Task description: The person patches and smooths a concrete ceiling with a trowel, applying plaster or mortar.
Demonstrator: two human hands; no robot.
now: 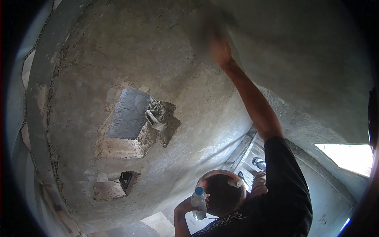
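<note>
My left hand [184, 206] is closed around a clear plastic bottle [199, 211] with a blue cap, low in the view. Right beside the bottle is a round, dark-filled bowl-like thing [223, 195] with a reddish rim; a small pale cylindrical piece [235, 183] shows at its edge. My right arm stretches up, and my right hand [220, 49] is at the rough plastered wall [169, 59], near the corner. Motion smears its fingers, and a dark blur around them hides whether anything is held.
A square recess [128, 114] is cut in the wall, with a pale loop of cable or pipe [154, 120] at its broken side. Below it, a smaller hole holds a dark box [126, 179]. A bright opening [347, 158] lies right. Far below show a shoe [259, 163] and slatted boards [246, 173].
</note>
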